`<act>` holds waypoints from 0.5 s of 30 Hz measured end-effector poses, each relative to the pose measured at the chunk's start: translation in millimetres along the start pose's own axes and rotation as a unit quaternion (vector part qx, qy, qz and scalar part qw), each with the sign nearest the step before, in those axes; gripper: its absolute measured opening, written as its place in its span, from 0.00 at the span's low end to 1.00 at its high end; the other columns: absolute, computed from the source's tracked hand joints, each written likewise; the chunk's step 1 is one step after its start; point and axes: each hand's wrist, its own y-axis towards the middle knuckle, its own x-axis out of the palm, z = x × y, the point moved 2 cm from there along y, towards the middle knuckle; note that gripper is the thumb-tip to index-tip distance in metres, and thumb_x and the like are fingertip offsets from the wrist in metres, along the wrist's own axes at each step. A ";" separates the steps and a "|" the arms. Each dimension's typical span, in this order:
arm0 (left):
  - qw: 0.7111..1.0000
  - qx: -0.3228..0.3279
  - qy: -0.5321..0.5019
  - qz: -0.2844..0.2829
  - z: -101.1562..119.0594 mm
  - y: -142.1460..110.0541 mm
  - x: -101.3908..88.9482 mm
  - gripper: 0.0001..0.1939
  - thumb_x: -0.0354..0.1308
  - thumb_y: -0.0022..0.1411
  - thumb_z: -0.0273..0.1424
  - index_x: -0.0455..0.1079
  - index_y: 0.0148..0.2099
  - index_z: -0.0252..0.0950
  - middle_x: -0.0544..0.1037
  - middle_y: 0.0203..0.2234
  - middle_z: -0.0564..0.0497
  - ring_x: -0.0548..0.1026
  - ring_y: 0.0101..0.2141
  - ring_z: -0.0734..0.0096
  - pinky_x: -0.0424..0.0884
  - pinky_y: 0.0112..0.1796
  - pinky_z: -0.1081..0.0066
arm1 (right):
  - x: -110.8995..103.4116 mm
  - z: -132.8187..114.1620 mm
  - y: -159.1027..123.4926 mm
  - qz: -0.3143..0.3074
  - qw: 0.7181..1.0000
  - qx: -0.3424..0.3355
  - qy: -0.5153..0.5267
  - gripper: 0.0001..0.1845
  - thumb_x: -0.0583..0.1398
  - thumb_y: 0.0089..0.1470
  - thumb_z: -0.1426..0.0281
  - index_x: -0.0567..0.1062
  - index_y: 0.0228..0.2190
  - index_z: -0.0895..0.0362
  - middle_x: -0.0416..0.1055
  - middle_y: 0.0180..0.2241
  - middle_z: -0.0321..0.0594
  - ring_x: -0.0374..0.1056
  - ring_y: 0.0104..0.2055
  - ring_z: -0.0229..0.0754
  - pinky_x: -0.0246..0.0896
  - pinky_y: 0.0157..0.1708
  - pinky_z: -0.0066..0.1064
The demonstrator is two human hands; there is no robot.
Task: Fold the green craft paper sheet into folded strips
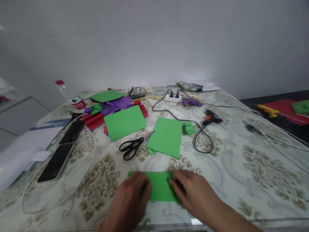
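Fingers (181, 177) on green paper (160, 187)

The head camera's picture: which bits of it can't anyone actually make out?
All in the head view:
Lower left corner of the nearest green paper: hidden by the left hand.
Its right edge: covered by the right hand.
Fine print on the bottle: too small and blurred.
Far-right green sheet: cut off by the picture's right edge.

Dim, greyish light, paler low on the wall (154, 48) (left hand (131, 199) in soft blur)
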 end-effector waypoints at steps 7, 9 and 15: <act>0.989 -0.016 0.100 -0.106 48.9 41.9 11.7 0.11 0.47 0.71 0.31 0.71 0.39 0.37 0.80 0.31 0.47 0.80 0.32 0.57 0.64 0.29 0.67 | 13.6 -6.6 -0.8 0.076 0.996 -0.048 0.017 0.09 0.54 0.61 0.77 0.68 0.29 0.55 0.71 0.28 0.40 0.68 0.31 0.45 0.55 0.31 0.34; 0.988 -0.043 0.110 -0.104 49.3 46.5 10.7 0.14 0.46 0.73 0.32 0.72 0.38 0.37 0.81 0.30 0.47 0.81 0.32 0.57 0.64 0.29 0.68 | 17.0 -5.7 -2.2 0.104 0.992 -0.061 0.022 0.09 0.55 0.60 0.78 0.68 0.29 0.55 0.70 0.28 0.39 0.66 0.31 0.46 0.55 0.33 0.35; 0.983 -0.099 0.111 -0.105 36.5 45.0 3.3 0.15 0.47 0.73 0.34 0.74 0.37 0.39 0.82 0.33 0.47 0.81 0.35 0.56 0.64 0.32 0.67 | 24.8 -3.3 -4.6 0.130 0.989 -0.064 0.030 0.08 0.55 0.61 0.76 0.68 0.30 0.55 0.69 0.28 0.40 0.65 0.33 0.47 0.55 0.36 0.37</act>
